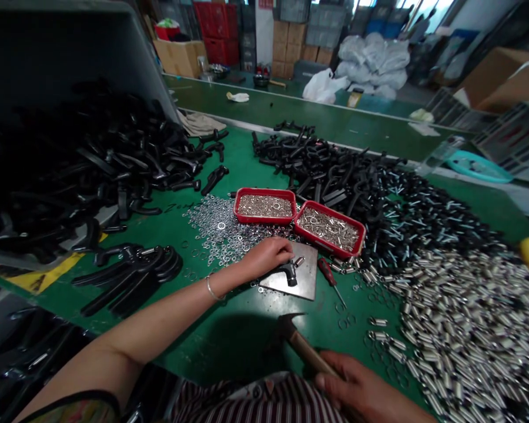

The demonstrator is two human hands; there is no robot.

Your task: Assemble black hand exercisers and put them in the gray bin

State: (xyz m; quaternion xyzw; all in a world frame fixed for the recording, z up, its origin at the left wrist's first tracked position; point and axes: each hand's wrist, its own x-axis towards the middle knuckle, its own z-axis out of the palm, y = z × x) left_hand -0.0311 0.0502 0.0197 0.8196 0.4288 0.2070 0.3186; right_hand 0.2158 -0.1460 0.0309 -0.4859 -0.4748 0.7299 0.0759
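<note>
My left hand (pixel 270 257) is closed on a black lever-like handle (pixel 286 271), whose thick end rests over a flat metal plate (pixel 307 276). A small spring-like metal part (pixel 299 262) shows beside that end; whether it is attached I cannot tell. Low in front of me, my right hand (pixel 350 379) wraps around the wooden shaft of a claw hammer (pixel 311 351), its head pointing up and left, apart from the plate. A screwdriver with a red handle (pixel 327 271) lies just right of the plate.
Two red trays (pixel 264 221) of small metal pins stand behind the plate, with washers (pixel 216 226) scattered left. Finished-looking black handles (pixel 134 273) lie nearer left. Springs (pixel 476 317) heap at right, black parts (pixel 326 170) behind. A large grey bin (pixel 152 53) spills black handles.
</note>
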